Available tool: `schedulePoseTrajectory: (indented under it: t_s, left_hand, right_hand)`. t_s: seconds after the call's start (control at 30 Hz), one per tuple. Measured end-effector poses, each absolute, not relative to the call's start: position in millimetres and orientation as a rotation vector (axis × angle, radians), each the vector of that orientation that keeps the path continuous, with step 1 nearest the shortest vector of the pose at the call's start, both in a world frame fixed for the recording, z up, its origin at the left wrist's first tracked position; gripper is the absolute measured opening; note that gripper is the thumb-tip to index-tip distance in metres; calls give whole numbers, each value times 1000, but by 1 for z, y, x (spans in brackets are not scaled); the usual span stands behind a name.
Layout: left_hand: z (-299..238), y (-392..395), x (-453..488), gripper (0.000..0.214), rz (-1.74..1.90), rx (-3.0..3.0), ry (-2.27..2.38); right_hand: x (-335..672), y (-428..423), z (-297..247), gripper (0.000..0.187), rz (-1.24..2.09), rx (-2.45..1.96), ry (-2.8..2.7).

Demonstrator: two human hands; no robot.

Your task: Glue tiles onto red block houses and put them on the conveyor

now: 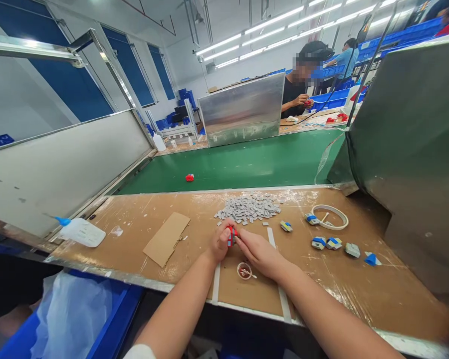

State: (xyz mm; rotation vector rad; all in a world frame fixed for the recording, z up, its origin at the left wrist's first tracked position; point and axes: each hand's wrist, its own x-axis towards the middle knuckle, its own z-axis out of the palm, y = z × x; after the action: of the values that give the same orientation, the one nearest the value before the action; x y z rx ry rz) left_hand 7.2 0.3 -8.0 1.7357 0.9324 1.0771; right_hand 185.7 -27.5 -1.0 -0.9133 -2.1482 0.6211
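Both hands meet over the middle of the brown desk. The left hand and the right hand grip one small red part between them, the fingers of each closed on it and holding it just above the desk top. Only a sliver of the part shows between the fingertips.

Just beyond the hands lies a heap of small grey pieces. Near the right wrist stands a little round cup – what is in it is too small to tell. To the left lie a flat piece of cardboard and, further left, a white bottle with a blue tip, on its side.

To the right sit a white ring and several small blue-and-white parts, scattered apart from one another.

Behind the desk runs a green belt with another red piece lying on it. At the far end, beyond a metal box, a co-worker sits at a desk – hands closed around something red.
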Motion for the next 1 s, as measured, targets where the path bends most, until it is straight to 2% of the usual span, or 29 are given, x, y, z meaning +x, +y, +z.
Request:
schedulePoseTrajectory:
  t_s: [0.5,0.77,1.0]
  left_hand:
    - [-4,-3,11,55,1120,1809,980]
    - [0,7,18,54,988,1507,949]
    - [-9,9,18,54,962,1332,936]
  right_hand:
    - [177,-27,-10,30,873,-926,-1915]
    - [186,-19,-9,21,916,-951,-1998]
    - [180,-18,-10,19,959,-1011,-1923]
